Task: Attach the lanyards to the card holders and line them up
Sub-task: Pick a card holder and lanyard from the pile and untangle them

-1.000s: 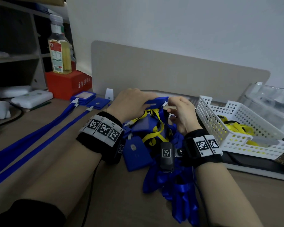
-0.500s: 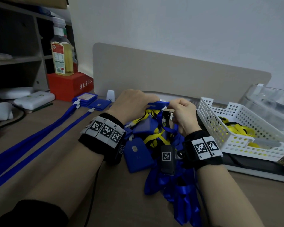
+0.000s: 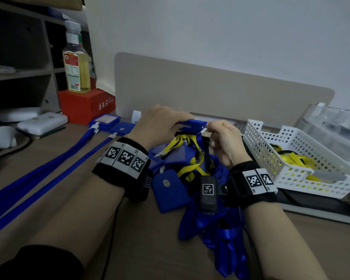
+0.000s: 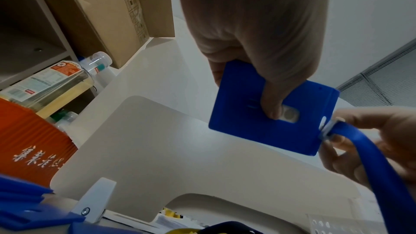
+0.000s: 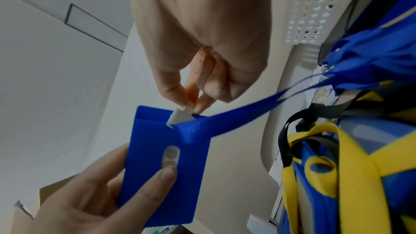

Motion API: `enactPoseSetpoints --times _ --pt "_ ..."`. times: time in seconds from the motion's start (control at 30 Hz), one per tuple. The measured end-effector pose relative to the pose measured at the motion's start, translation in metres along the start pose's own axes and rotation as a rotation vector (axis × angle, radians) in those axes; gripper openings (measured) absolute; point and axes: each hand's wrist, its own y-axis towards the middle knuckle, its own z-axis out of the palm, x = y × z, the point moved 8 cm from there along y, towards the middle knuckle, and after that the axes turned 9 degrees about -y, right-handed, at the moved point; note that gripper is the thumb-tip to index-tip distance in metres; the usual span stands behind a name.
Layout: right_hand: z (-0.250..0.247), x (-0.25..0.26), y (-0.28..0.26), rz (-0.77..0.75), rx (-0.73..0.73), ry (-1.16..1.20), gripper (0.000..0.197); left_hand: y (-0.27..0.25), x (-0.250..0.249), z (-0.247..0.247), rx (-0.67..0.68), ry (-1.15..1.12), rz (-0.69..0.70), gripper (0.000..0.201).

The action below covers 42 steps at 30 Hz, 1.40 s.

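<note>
Now, left hand (image 3: 160, 126): centre of head view, holds blue card holder (image 4: 273, 111) above the pile; thumb pressed on its back by the oval window, fingers (image 5: 155, 182) gripping.
right hand (image 3: 226, 142): just right of the holder, fingers (image 5: 173, 84) pinching the white clip (image 5: 180, 116) at the holder's top slot edge.
blue lanyard (image 5: 236, 115): runs from the clip toward the right of the right wrist view, into the heap.
clip status: touching the slot; latched or not, cannot tell.
pile (image 3: 182, 162): centre of tabletop (image 3: 150, 249), loose blue holders, yellow and blue lanyards tangled.
finished sets (image 3: 103, 126): left centre, two holders with blue lanyards laid side by side, straps trailing to lower left.
white basket (image 3: 291, 158): right side, yellow lanyards inside.
oil bottle (image 3: 77, 65): upper left, standing on red box (image 3: 87, 106).
</note>
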Motion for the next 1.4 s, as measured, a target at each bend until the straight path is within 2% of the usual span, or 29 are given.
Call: enactPoseSetpoints --times 0.2,0.33,0.47,0.6,0.73,0.8,0.9,1.0,1.1,1.17,1.23,1.3,1.37,1.4 --pt "0.003 0.013 -0.007 -0.116 -0.002 -0.107 0.03 0.0 -0.011 -0.005 -0.044 0.07 0.084 0.024" --pt "0.004 0.017 -0.007 -0.16 0.011 -0.131 0.031 -0.002 -0.009 -0.009 -0.105 0.095 0.097 0.027" --pt "0.005 0.015 -0.007 -0.131 0.023 -0.183 0.027 -0.002 -0.005 -0.008 -0.075 0.065 0.042 0.024" --pt "0.015 0.014 -0.009 -0.092 0.096 -0.042 0.019 -0.002 0.002 -0.01 -0.097 0.028 -0.004 0.025" --pt "0.016 0.014 -0.012 -0.097 0.087 -0.188 0.015 0.0 0.006 -0.01 -0.12 -0.097 -0.013 0.021" --pt "0.017 0.013 -0.012 -0.085 0.088 -0.235 0.013 0.001 0.008 -0.013 -0.193 -0.197 0.015 0.021" --pt "0.023 0.005 -0.012 -0.036 0.145 -0.319 0.016 0.002 0.01 -0.014 -0.267 -0.242 0.038 0.025" --pt "0.031 -0.005 -0.012 0.045 0.264 -0.351 0.023 0.0 0.01 -0.013 -0.279 -0.23 0.042 0.025" --pt "0.039 -0.007 -0.016 0.05 0.381 -0.302 0.017 -0.002 0.009 -0.015 -0.284 -0.16 0.036 0.022" --pt "0.041 -0.005 -0.018 0.054 0.398 -0.222 0.013 -0.001 0.012 -0.018 -0.273 -0.066 -0.035 0.029" --pt "0.039 -0.002 -0.017 0.049 0.363 -0.126 0.014 -0.001 0.021 -0.015 -0.215 -0.114 -0.201 0.043" --pt "0.034 0.003 -0.014 0.036 0.298 -0.032 0.015 -0.006 0.026 -0.017 -0.232 -0.333 -0.36 0.051" --pt "0.028 0.006 -0.011 0.016 0.241 0.018 0.011 -0.009 0.032 -0.015 -0.273 -0.559 -0.534 0.046" --pt "0.026 0.007 -0.009 0.011 0.22 0.035 0.008 -0.011 0.032 -0.009 -0.25 -0.678 -0.628 0.044"
